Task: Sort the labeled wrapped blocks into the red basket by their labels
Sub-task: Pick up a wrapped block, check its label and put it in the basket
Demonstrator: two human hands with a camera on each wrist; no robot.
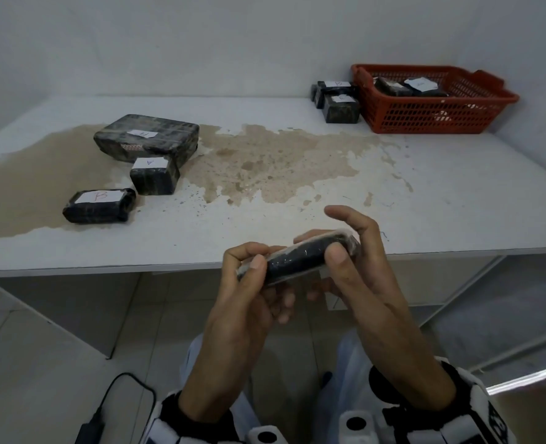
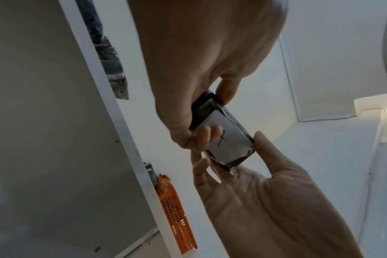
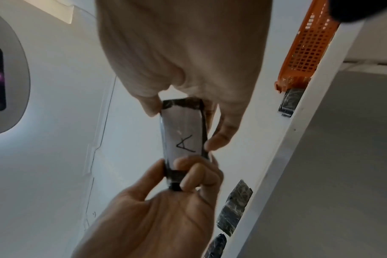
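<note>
Both hands hold one small black wrapped block (image 1: 297, 261) in the air just in front of the table's near edge. My left hand (image 1: 255, 270) pinches its left end, thumb on top and fingers underneath. My right hand (image 1: 342, 245) grips the right end with the index finger raised. The block's white label (image 3: 183, 132) faces downward and reads "A" in the right wrist view. The red basket (image 1: 425, 120) stands at the table's far right with two labelled blocks (image 1: 406, 86) inside.
On the left of the stained white table (image 1: 265, 161) lie a large labelled block (image 1: 147, 139), a small "A" block (image 1: 155, 176) and a "B" block (image 1: 99, 206). More wrapped blocks (image 1: 339, 99) are stacked against the basket's left side.
</note>
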